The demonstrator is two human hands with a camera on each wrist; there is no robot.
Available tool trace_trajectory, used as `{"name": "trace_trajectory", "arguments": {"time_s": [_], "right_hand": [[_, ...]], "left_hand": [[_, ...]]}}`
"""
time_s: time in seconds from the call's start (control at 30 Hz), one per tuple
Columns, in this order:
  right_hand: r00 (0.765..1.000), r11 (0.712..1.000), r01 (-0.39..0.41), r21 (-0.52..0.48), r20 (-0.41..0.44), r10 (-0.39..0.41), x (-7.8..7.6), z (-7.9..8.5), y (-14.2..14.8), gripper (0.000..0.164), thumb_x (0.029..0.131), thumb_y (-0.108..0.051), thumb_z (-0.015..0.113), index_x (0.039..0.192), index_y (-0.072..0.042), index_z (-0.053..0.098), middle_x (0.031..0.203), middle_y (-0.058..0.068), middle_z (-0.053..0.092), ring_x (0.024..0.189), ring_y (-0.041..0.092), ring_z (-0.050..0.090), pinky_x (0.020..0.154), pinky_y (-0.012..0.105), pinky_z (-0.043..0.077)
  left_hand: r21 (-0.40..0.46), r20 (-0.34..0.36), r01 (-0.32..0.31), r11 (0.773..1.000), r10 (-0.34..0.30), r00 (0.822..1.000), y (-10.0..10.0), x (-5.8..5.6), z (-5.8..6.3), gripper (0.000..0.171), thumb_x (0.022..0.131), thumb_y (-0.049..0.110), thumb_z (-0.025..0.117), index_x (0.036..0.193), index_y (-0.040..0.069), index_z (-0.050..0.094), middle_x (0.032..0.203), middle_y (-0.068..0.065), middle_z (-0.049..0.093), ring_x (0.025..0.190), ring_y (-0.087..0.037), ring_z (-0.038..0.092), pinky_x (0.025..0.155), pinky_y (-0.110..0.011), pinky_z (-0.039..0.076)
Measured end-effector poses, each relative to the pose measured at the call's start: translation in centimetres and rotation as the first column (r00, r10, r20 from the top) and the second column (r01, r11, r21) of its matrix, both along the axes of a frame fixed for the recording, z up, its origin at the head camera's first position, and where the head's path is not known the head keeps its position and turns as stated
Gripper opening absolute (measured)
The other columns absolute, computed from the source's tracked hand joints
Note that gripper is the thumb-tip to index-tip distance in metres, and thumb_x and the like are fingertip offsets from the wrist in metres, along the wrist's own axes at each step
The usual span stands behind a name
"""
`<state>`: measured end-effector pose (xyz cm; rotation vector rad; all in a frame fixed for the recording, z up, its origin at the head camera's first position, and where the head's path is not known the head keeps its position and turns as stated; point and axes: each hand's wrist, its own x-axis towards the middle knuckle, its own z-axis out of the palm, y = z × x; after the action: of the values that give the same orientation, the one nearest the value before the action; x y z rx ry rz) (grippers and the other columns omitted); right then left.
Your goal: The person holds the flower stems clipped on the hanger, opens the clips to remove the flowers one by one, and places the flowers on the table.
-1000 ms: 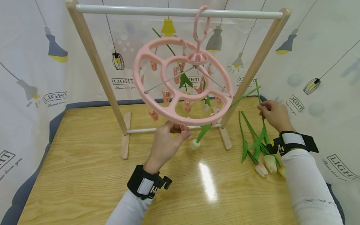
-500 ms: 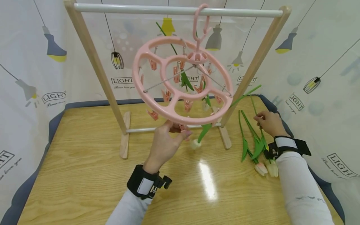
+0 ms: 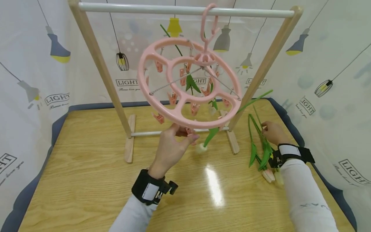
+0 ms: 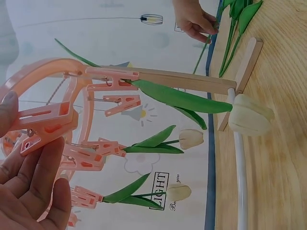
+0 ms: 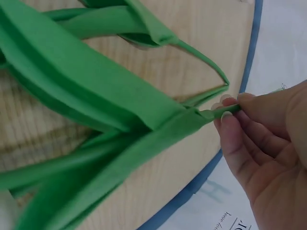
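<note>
My left hand (image 3: 169,149) holds a pink clothespin (image 4: 48,120) between thumb and fingers, under the near rim of a pink round hanger (image 3: 186,121). The left wrist view shows several artificial tulips hanging from other clothespins, among them a white tulip (image 4: 251,115) closest to the camera. At the right of the table my right hand (image 3: 274,132) pinches the thin green stem (image 5: 225,111) of a tulip between thumb and fingertips. That tulip's leaves lie over loose tulips (image 3: 265,151) on the table; I cannot tell which bloom belongs to it.
The hanger hooks over the white top bar (image 3: 162,10) of a wooden rack, whose feet (image 3: 129,138) stand on the wood-grain table (image 3: 95,187). A lower white bar (image 3: 146,133) joins the rack's sides. Lamp-printed cloth (image 3: 327,135) surrounds the table.
My right hand has moved left and towards me with the stem, down beside the loose tulips. My left hand keeps its place at the clothespin.
</note>
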<state>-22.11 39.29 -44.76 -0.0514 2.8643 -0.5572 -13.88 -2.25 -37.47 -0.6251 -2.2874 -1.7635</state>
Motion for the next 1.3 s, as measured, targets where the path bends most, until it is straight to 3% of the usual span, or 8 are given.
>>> {"name": "trace_trajectory", "arguments": {"time_s": [0.3, 0.5, 0.73, 0.83, 1.07, 1.2, 1.3], "right_hand": [[0.999, 0.999, 0.018, 0.028, -0.029, -0.018, 0.5, -0.7, -1.4, 0.044, 0.094, 0.001, 0.047, 0.134, 0.018, 0.042, 0.114, 0.041, 0.06, 0.097, 0.05, 0.063, 0.072, 0.05, 0.055], [0.999, 0.998, -0.003, 0.065, -0.037, 0.006, 0.2, -1.7, -1.9, 0.041, 0.092, 0.005, 0.048, 0.132, 0.014, 0.048, 0.107, 0.036, 0.063, 0.082, 0.039, 0.061, 0.064, 0.042, 0.049], [0.999, 0.99, -0.036, 0.139, -0.012, 0.038, -0.2, -3.3, -1.6, 0.043, 0.09, 0.007, 0.049, 0.132, 0.015, 0.048, 0.114, 0.037, 0.061, 0.107, 0.052, 0.058, 0.088, 0.059, 0.05], [0.999, 0.986, -0.035, 0.163, -0.02, 0.039, -0.2, -3.4, -1.4, 0.041, 0.09, 0.007, 0.048, 0.13, 0.017, 0.048, 0.114, 0.039, 0.06, 0.108, 0.054, 0.056, 0.089, 0.061, 0.049], [0.993, 0.979, -0.078, 0.189, -0.074, 0.093, -0.2, -3.3, -1.3, 0.038, 0.088, 0.004, 0.053, 0.123, 0.017, 0.054, 0.106, 0.036, 0.064, 0.102, 0.052, 0.059, 0.087, 0.06, 0.05], [0.995, 0.989, -0.068, 0.135, -0.058, 0.077, -0.1, -3.0, -1.0, 0.041, 0.088, 0.0, 0.054, 0.125, 0.016, 0.053, 0.106, 0.036, 0.063, 0.101, 0.051, 0.059, 0.083, 0.059, 0.05], [0.998, 0.998, -0.04, 0.051, -0.044, 0.042, 0.1, -2.2, -0.8, 0.042, 0.092, -0.005, 0.052, 0.129, 0.016, 0.05, 0.114, 0.038, 0.06, 0.103, 0.052, 0.058, 0.083, 0.058, 0.051]], "left_hand": [[0.001, -0.01, -0.005, 1.0, 0.005, 1.0, 0.0, -0.1, 0.0, 0.028, 0.086, 0.018, 0.077, 0.107, 0.006, 0.063, 0.086, -0.006, 0.07, 0.08, -0.016, 0.067, 0.077, -0.028, 0.057], [0.006, -0.024, -0.01, 1.0, 0.01, 1.0, -0.1, -0.1, 0.0, 0.029, 0.085, 0.017, 0.077, 0.107, 0.005, 0.063, 0.086, -0.007, 0.07, 0.08, -0.018, 0.067, 0.077, -0.029, 0.057], [0.007, -0.021, -0.005, 1.0, 0.005, 1.0, -0.2, 0.0, -0.1, 0.028, 0.086, 0.017, 0.077, 0.108, 0.005, 0.063, 0.088, -0.006, 0.069, 0.081, -0.017, 0.066, 0.079, -0.037, 0.059], [0.009, -0.034, 0.007, 1.0, -0.007, 0.999, -0.1, -0.1, -0.2, 0.027, 0.086, 0.016, 0.077, 0.106, 0.005, 0.062, 0.088, -0.007, 0.069, 0.082, -0.017, 0.065, 0.079, -0.042, 0.059], [0.008, -0.02, 0.004, 1.0, -0.004, 1.0, 0.0, -0.2, -0.2, 0.027, 0.086, 0.017, 0.076, 0.108, 0.007, 0.063, 0.088, -0.005, 0.069, 0.082, -0.016, 0.065, 0.079, -0.037, 0.058], [0.011, -0.017, 0.011, 1.0, -0.011, 1.0, 0.0, -0.1, -0.2, 0.03, 0.087, 0.017, 0.076, 0.111, 0.006, 0.062, 0.091, -0.006, 0.069, 0.084, -0.017, 0.066, 0.081, -0.042, 0.058], [0.01, -0.023, 0.015, 1.0, -0.015, 1.0, -0.1, -0.1, -0.3, 0.031, 0.086, 0.016, 0.076, 0.113, 0.007, 0.062, 0.092, -0.007, 0.07, 0.085, -0.017, 0.065, 0.081, -0.037, 0.057]]}}
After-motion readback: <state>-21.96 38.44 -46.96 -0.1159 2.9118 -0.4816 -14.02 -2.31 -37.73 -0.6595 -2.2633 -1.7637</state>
